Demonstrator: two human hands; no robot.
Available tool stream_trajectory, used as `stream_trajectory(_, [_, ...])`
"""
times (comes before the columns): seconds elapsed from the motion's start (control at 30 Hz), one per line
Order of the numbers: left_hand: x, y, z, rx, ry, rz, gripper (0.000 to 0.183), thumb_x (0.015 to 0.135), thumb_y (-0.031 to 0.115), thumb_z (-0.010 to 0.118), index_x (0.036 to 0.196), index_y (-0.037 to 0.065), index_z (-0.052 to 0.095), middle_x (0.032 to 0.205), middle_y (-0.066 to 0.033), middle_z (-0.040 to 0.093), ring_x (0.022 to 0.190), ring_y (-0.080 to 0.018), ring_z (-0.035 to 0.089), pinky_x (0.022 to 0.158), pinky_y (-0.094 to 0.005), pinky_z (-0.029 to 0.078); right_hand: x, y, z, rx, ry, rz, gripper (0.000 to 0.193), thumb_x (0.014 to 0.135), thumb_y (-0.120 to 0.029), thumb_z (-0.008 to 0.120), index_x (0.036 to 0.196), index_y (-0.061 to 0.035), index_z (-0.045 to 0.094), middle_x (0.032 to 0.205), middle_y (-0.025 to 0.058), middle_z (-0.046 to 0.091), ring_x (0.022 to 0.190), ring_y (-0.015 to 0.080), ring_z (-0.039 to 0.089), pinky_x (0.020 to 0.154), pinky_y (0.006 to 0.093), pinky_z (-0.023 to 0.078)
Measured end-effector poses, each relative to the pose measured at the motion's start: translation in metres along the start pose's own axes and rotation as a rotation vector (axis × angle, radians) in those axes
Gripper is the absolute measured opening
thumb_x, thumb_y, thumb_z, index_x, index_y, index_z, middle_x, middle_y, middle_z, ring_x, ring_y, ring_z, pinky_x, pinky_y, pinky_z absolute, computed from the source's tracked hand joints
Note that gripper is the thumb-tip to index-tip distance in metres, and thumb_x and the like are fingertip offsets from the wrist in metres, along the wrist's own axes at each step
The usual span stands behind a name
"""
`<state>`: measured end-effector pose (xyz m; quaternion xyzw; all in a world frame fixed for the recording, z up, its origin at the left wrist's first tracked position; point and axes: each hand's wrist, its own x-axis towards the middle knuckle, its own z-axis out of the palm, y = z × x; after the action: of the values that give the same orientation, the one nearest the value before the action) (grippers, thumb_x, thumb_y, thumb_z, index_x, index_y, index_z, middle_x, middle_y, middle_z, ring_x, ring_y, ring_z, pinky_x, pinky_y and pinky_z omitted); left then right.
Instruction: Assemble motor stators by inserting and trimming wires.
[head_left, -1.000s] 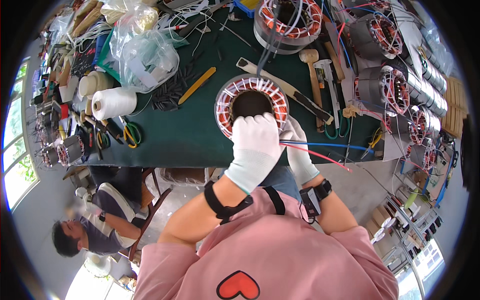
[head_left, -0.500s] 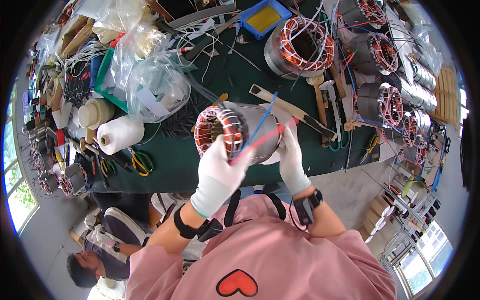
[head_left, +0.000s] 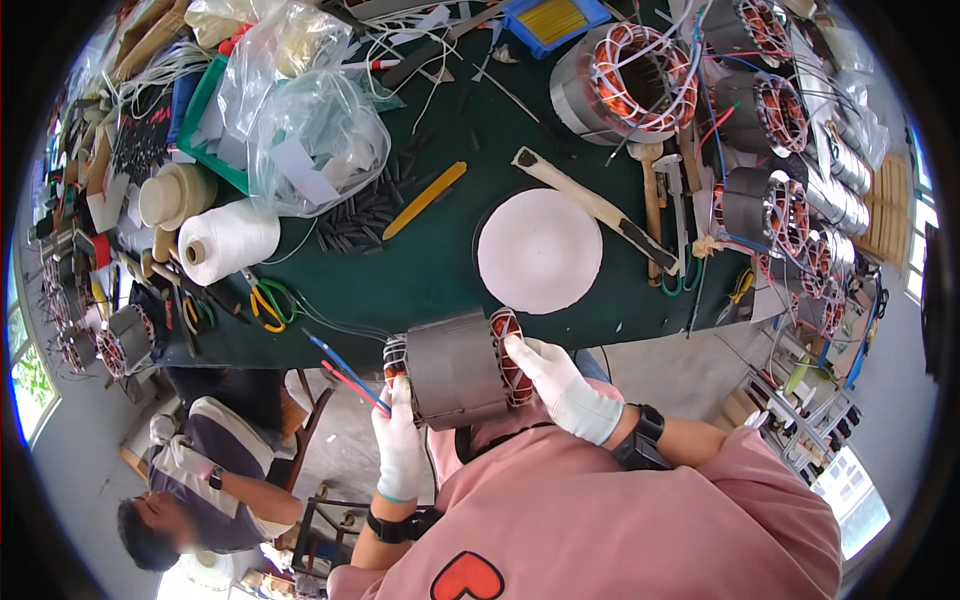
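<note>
Between my hands, close to my body at the table's front edge, lies a motor stator (head_left: pixel 458 368) on its side, with a grey steel core and laced copper windings at both ends. My left hand (head_left: pixel 400 445), in a white glove, grips the left winding end. Blue and red lead wires (head_left: pixel 350 375) stick out leftward beside its fingers. My gloved right hand (head_left: pixel 562 392) is closed on the right winding end. A round white disc (head_left: pixel 540 250) lies on the green table (head_left: pixel 430 270) beyond the stator.
A spool of white thread (head_left: pixel 232 243), scissors (head_left: pixel 268 305) and a plastic bag (head_left: pixel 310 150) lie on the left. A yellow stick (head_left: pixel 425 200) and a wooden bar (head_left: pixel 595 210) flank the disc. Another stator (head_left: pixel 590 90) stands behind. A co-worker (head_left: pixel 215 470) sits at lower left.
The stator has come toward me, off the white disc, and turned so its core lies crosswise. Both hands moved with it; the lead wires now point left. The disc and yellow stick are uncovered.
</note>
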<state>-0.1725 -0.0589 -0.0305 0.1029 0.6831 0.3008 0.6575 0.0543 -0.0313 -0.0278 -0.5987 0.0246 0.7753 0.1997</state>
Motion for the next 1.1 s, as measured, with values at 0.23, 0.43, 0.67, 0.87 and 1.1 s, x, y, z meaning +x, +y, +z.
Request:
stream_trajectory(0.23, [0.009,-0.046,0.000,-0.003,0.073,0.001,0.030,0.108,0.028,0.050,0.112,0.002,0.065,0.096,-0.0003,0.068,0.081,-0.0065,0.061,0.070,-0.0247,0.048,0.037,0.048,-0.068,0.219,-0.009,-0.016,0.044,0.102,-0.036,0.058,0.129,-0.0002,0.058,0.116,0.0116,0.068,0.103,0.0197,0.066,0.086,0.0336,0.053])
stream_trajectory(0.43, [0.024,-0.032,0.009,0.004,0.159,-0.031,0.031,0.107,0.031,0.051,0.112,0.003,0.065,0.094,0.0000,0.068,0.079,-0.0075,0.062,0.067,-0.0247,0.047,0.106,0.008,-0.116,0.574,0.173,0.094,0.048,0.101,-0.027,0.053,0.134,0.0058,0.044,0.139,0.0236,0.052,0.130,0.0358,0.050,0.110,0.0468,0.041])
stream_trajectory(0.67, [0.037,-0.025,0.021,0.055,0.207,-0.023,0.033,0.106,0.034,0.052,0.105,0.005,0.069,0.087,0.0024,0.066,0.071,-0.0055,0.059,0.058,-0.0228,0.044,0.100,-0.004,-0.089,0.374,0.354,-0.319,0.037,0.097,-0.026,0.061,0.128,-0.0070,0.055,0.123,0.0106,0.063,0.116,0.0251,0.058,0.099,0.0416,0.044])
stream_trajectory(0.87, [0.037,-0.027,0.015,0.073,0.206,0.015,0.033,0.106,0.036,0.053,0.094,0.008,0.067,0.072,0.0068,0.057,0.058,-0.0021,0.047,0.049,-0.0227,0.034,0.086,0.019,-0.087,0.244,0.404,-0.183,0.047,0.098,-0.029,0.062,0.137,-0.0050,0.049,0.125,0.0107,0.060,0.112,0.0220,0.059,0.091,0.0370,0.048])
stream_trajectory(1.1, [0.038,-0.019,0.018,0.015,0.246,-0.059,0.032,0.104,0.033,0.056,0.081,0.011,0.061,0.067,0.0085,0.051,0.054,-0.0017,0.041,0.047,-0.0238,0.029,0.074,-0.023,-0.051,-0.342,0.216,-0.207,0.051,0.097,-0.024,0.063,0.140,-0.0008,0.048,0.110,0.0067,0.062,0.094,0.0157,0.063,0.077,0.0299,0.051])
